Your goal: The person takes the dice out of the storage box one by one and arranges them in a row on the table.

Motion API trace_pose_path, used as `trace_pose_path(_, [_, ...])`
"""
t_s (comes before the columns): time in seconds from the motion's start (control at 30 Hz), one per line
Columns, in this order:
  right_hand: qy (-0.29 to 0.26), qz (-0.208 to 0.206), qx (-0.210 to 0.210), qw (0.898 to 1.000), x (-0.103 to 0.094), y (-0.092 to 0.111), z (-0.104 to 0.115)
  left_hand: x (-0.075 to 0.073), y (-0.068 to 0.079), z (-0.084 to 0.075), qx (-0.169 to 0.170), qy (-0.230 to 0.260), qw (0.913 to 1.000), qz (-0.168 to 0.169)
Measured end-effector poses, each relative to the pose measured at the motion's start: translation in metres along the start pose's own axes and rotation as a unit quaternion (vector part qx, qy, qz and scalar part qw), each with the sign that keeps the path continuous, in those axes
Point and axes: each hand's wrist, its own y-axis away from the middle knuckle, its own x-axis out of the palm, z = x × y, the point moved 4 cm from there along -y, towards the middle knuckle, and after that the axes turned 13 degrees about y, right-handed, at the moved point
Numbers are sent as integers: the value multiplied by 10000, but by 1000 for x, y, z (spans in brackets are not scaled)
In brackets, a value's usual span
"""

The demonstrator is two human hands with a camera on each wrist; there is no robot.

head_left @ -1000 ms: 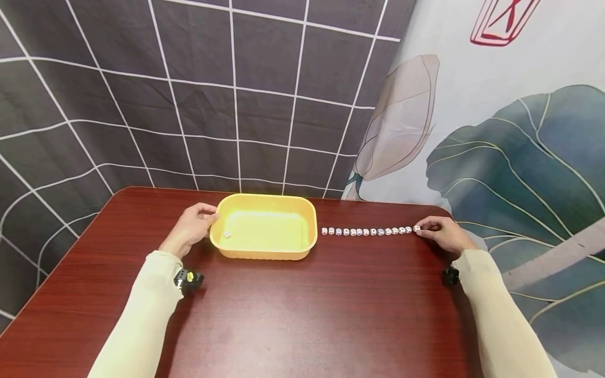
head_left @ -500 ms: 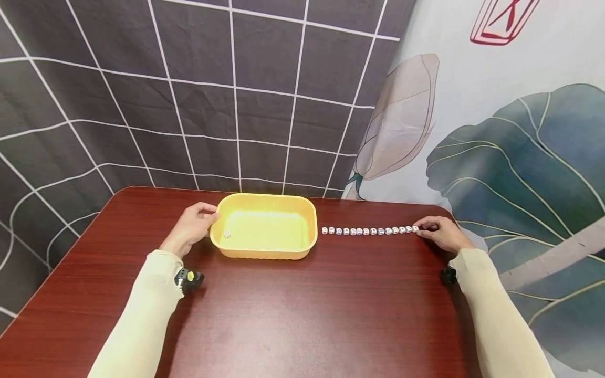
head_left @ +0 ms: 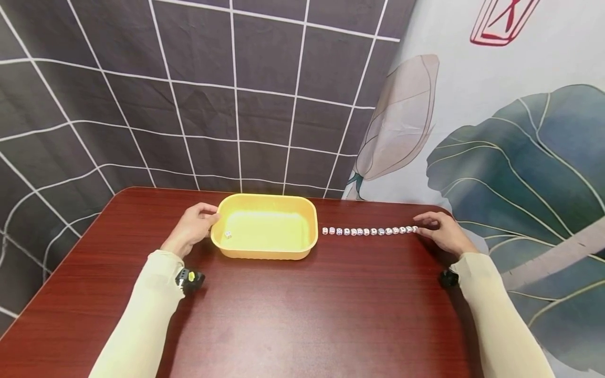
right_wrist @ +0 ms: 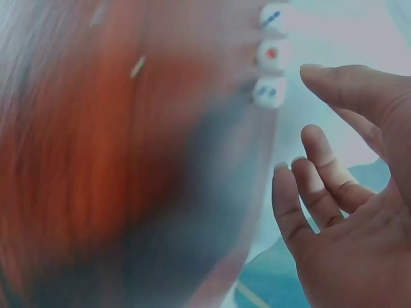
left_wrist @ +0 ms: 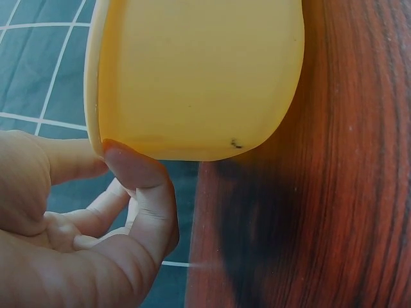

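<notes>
A yellow plastic basin (head_left: pixel 264 255) sits at the back of the table. My left hand (head_left: pixel 191 227) pinches its left rim between thumb and finger, seen close in the left wrist view. A single white die (head_left: pixel 228 234) lies inside, near the left end. From the basin's right side a straight row of several white dice (head_left: pixel 366 231) runs across the table. At the row's right end is my right hand (head_left: pixel 441 232), its thumb and fingers spread apart. In the right wrist view it is clear of the last die (right_wrist: pixel 269 93) and holds nothing.
The dark red wooden table (head_left: pixel 302 315) has its back edge along a grey grid-patterned cloth (head_left: pixel 264 121). At the right hangs a cloth with a leaf print (head_left: pixel 534 152), close to my right hand.
My right hand has let go of the last die, and its fingers have spread apart. That die first shifted slightly left, to the row's end. My left hand has kept its grip on the basin.
</notes>
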Motion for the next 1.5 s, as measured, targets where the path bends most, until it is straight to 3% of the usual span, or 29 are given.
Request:
trace_pose_path(0.47, [-73,-317,-281,9991,-8,-5,85,-1,1,0,4,-34,10000,-18])
trace_pose_path(0.87, [-506,-307,-764,9953,5,-15,148,2,0,-3,2,-32,10000,-26])
trace_pose_path(1.1, [-638,-260,-1333,9887,13,-23,193,1,0,-2,-25,-42,10000,-18])
trace_pose_path(1.5, [-733,40,-1849,9800,40,-34,261,1,0,-1,-11,7,10000,-1])
